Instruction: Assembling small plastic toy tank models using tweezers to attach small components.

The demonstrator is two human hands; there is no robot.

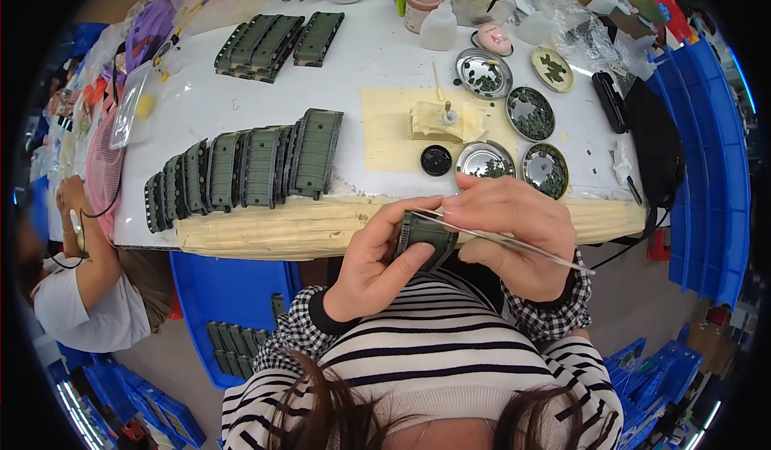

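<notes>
Over the table's near edge, my left hand (368, 267) grips a curved dark green ribbed part (419, 230), thumb across its face. My right hand (522, 233) is closed round slim metal tweezers (530, 248). Their tips reach the upper edge of the part; whether they pinch a small piece is too fine to make out. Beyond my hands stand round metal dishes, one (485, 159) holding small dark green bits and another (545, 171) fuller of them. A row of similar green parts (265, 165) stands along the table's left front.
Farther back lie more green parts (259, 44). A tape-wrapped block (438, 121) sits on a yellowish sheet beside a black round cap (435, 160). A white bottle (438, 28) stands behind. Below the table is a blue bin (201, 289) with green parts. Another person (88, 289) sits at left.
</notes>
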